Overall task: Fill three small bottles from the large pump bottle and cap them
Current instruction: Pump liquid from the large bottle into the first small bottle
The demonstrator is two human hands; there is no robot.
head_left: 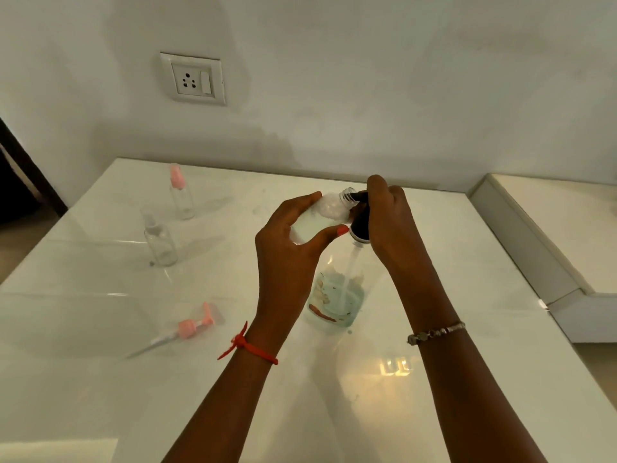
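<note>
1. The small bottle (329, 208) is being held up off the tabletop (467, 262). It is tilted onto its side, with its open threaded mouth meeting the black nozzle of the large pump bottle (337, 295).
2. It looks like thin clear plastic. I'd judge it light, a little squashy and slick when wet, so a gentle hold round the belly is suiting it better than one at the neck.
3. The left hand (293, 235) is cradling that belly, half closed, with the thumb underneath and the fingers curling over the top.
4. The right hand (390, 222) is arching down from above, its fingers curling round the pump head (360, 225). I cannot tell whether it is pressing.
5. The large bottle is standing upright beneath both hands, with liquid sitting low in its base.
6. A pink-capped bottle (182, 198) and a clear-capped bottle (160, 242) are standing well off to the left. A loose pink pump cap (192, 325) is lying nearer.
</note>
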